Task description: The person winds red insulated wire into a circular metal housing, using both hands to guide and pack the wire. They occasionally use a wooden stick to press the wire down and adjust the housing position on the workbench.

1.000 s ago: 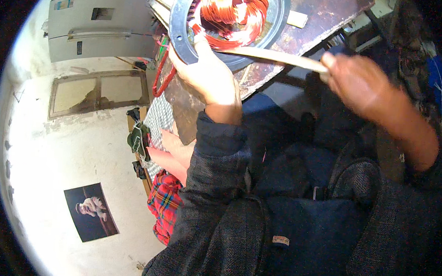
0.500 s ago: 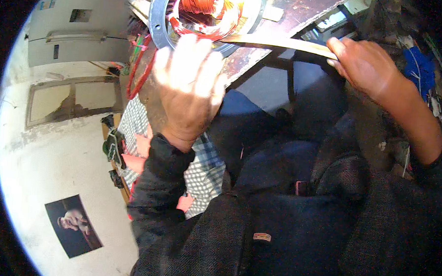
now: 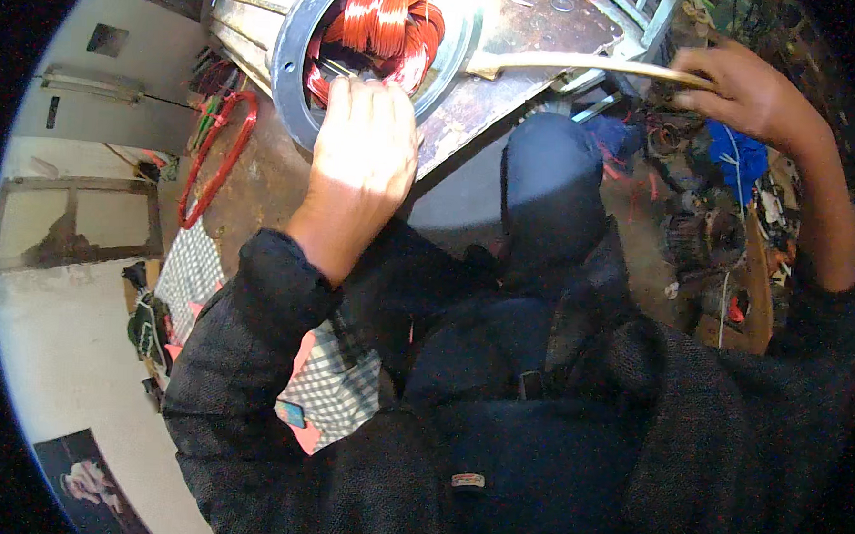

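Note:
A grey round motor housing (image 3: 288, 65) stands at the top centre, filled with bundles of shiny copper winding wire (image 3: 372, 16). My left hand (image 3: 361, 150) lies over its near rim, fingers curled into the opening by the lower windings; fingertips are partly hidden. My right hand (image 3: 731, 89), at the upper right, grips a long pale flat strip (image 3: 598, 64), whose far end reaches the worktop just right of the housing. Left of my left hand, a red wire loop (image 3: 242, 135) hangs over the worn edge of the worktop (image 3: 472, 126).
Motor parts (image 3: 696, 241), a blue bundle (image 3: 738, 156) and assorted items crowd the lower level at right. A scissor-like tool (image 3: 558, 1) lies on the worktop. Checked cloth (image 3: 331, 396) with pink sheets is at lower left. My knee (image 3: 551, 177) is below the bench edge.
The view has shifted. My right hand has risen, and the strip's far end has moved from the windings to outside the housing. My left fingers have shifted over the rim into the opening.

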Available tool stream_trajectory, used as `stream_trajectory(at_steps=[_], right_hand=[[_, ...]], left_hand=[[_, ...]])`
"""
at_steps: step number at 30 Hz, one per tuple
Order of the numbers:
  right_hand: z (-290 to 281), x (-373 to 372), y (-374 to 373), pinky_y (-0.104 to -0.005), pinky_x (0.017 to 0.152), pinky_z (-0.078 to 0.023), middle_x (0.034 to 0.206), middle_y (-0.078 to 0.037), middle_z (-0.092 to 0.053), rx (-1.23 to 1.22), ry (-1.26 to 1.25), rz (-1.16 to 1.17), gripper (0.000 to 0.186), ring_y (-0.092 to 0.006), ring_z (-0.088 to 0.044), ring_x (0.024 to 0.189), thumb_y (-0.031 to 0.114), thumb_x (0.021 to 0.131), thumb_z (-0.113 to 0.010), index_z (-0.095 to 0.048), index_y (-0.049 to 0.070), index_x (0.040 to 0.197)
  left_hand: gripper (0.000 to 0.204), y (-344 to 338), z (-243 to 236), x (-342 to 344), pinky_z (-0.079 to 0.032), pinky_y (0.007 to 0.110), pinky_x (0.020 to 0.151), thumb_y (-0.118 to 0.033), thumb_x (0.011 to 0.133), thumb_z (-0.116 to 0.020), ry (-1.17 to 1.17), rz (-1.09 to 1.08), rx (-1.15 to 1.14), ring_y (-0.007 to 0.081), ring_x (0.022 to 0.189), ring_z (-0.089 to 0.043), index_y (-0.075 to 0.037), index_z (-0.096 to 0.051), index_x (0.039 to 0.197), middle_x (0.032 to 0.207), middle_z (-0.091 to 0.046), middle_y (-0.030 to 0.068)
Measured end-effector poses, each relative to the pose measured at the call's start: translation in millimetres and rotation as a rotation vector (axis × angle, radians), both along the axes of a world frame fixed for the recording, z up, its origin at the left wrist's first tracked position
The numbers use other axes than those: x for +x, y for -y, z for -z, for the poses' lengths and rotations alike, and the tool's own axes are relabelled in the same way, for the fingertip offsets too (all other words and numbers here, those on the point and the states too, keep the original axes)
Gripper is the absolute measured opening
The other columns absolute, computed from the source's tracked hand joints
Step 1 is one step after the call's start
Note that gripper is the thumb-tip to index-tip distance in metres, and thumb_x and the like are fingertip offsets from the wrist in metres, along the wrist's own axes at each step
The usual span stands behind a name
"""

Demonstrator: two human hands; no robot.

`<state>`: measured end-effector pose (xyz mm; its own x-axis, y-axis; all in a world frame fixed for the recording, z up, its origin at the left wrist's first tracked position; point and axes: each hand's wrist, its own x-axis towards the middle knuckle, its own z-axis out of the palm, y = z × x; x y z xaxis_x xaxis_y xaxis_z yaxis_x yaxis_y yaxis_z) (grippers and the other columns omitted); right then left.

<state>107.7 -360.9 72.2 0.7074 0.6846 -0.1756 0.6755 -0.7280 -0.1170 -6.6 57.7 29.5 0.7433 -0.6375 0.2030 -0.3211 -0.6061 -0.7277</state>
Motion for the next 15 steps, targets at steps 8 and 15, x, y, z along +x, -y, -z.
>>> stream_trajectory(at_steps=[8,15], right_hand=[[60,24,-3,-0.0435,0.088,-0.052,0.104,-0.021,-0.069,0.368,0.184,0.389,0.05,-0.032,-0.066,0.094,0.039,0.108,-0.058,-0.062,-0.004,0.133],[69,58,-158,-0.0477,0.092,-0.057,0.109,-0.025,-0.073,0.381,0.109,0.279,0.051,-0.0415,-0.071,0.101,0.037,0.097,-0.063,-0.063,0.003,0.136]], left_hand=[[0.021,10,7,28,-0.046,0.043,0.089,-0.019,0.097,-0.056,-0.032,-0.226,-0.08,0.0267,0.099,-0.064,-0.008,-0.072,0.103,0.099,-0.069,0.0097],[0.028,14,-4,24,-0.043,0.044,0.096,-0.02,0.1,-0.052,-0.105,-0.377,0.105,0.0256,0.097,-0.07,-0.007,-0.075,0.11,0.098,-0.074,0.01]])
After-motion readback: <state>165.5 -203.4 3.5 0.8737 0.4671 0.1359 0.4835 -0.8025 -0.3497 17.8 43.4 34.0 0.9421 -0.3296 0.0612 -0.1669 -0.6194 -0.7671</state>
